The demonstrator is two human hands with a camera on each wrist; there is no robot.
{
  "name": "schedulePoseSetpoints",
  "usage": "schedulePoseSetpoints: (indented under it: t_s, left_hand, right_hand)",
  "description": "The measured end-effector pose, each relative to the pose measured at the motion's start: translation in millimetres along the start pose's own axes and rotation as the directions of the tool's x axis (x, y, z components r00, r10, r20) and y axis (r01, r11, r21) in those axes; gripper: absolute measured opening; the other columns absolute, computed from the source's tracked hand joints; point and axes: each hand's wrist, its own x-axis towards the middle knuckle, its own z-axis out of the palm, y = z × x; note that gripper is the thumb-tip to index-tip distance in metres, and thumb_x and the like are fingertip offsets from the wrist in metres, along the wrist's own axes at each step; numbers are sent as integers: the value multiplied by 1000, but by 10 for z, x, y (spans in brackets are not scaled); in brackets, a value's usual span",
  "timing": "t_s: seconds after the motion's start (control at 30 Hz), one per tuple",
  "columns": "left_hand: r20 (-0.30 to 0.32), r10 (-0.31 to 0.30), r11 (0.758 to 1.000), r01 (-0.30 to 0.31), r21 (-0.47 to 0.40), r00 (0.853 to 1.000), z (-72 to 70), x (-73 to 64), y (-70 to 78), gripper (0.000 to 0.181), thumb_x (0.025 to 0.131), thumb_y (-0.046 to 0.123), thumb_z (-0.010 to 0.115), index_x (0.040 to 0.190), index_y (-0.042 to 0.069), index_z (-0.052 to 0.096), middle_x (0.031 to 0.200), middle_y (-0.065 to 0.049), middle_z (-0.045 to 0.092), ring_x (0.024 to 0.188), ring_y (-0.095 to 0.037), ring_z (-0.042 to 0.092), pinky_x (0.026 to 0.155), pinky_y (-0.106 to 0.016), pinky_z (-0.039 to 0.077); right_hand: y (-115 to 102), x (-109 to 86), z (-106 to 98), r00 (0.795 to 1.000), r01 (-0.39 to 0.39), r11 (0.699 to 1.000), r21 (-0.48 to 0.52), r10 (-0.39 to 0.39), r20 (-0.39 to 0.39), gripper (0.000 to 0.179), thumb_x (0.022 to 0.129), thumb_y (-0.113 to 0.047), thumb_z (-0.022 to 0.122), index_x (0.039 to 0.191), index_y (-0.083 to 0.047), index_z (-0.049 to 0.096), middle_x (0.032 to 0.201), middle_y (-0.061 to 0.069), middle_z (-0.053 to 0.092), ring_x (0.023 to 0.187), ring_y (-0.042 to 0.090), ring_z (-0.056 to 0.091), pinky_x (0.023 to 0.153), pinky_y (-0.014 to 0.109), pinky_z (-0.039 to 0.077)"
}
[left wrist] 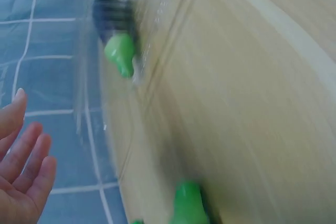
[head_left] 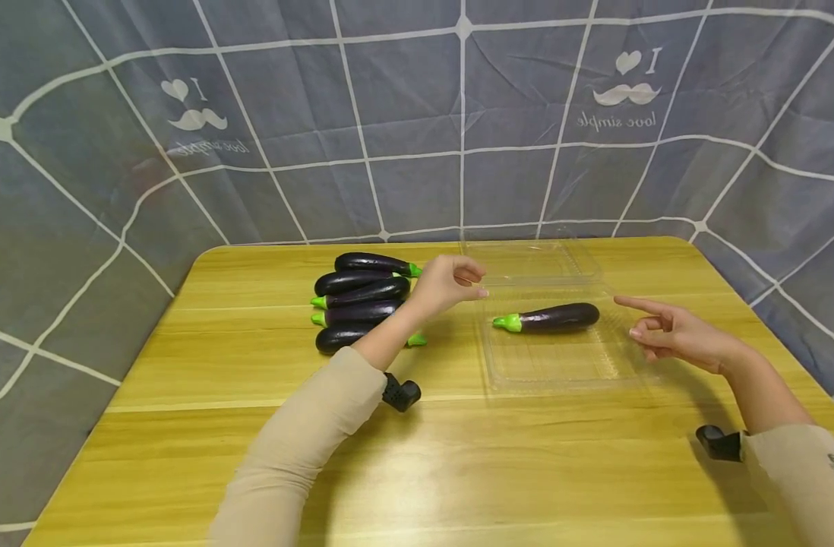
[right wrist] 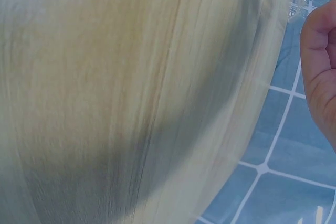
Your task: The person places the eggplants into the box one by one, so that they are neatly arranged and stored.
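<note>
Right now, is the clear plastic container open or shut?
Open: its lid sits behind the base, not over it, leaving the eggplant inside uncovered.

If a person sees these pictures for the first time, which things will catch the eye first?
Probably the single dark eggplant with a bright green end, lying in the clear plastic container. Next, the five other eggplants, grouped to its left on the yellow table. Then the left hand, between group and container, and the right hand near the container's right edge, both empty.
</note>
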Motion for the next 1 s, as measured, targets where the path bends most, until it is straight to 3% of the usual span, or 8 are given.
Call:
schedulePoseSetpoints:
  t_s: [0.27, 0.53, 0.73, 1.0]
  left_hand:
    - [-29, -60, 998, 58, -39, 998, -498, -352, -214, 28, 83, 14, 72, 108, 5, 67, 105, -10, 66, 94, -20, 62, 81, -31, 51]
    - [-50, -53, 997, 50, -65, 997, -899, -670, -498, 32, 82, 12, 72, 111, 0, 65, 110, -17, 64, 97, -23, 61, 82, -33, 50]
    - [-55, -123, 986, 115, -124, 991, -1109, -918, -650, 38, 82, 14, 73, 114, -3, 62, 118, -19, 60, 106, -29, 57, 82, -27, 50]
    - [-20, -102, 984, 98, -147, 995, -1233, -1213, -870, 48, 80, 14, 75, 121, -2, 58, 126, -16, 55, 115, -30, 50, 97, -44, 39]
  right_hand:
    - [-36, 16, 42, 1000, -25, 999, -27, 25, -9, 60, 98, -4, 44, 149, -5, 13, 80, 7, 52, 63, 11, 54, 60, 33, 50]
    - [-38, 0, 14, 1000, -26, 999, -23, 26, -1, 59, 98, -2, 43, 149, -7, 15, 82, 4, 53, 63, 11, 55, 60, 32, 51]
    - [-10, -8, 21, 1000, -22, 1000, -18, 22, 3, 59, 98, -2, 43, 149, -6, 14, 82, 4, 53, 63, 11, 55, 60, 32, 51]
    - [-46, 1, 25, 1000, -15, 1000, -7, 15, 7, 58, 98, -2, 43, 149, -10, 16, 81, 4, 55, 63, 11, 55, 60, 32, 51]
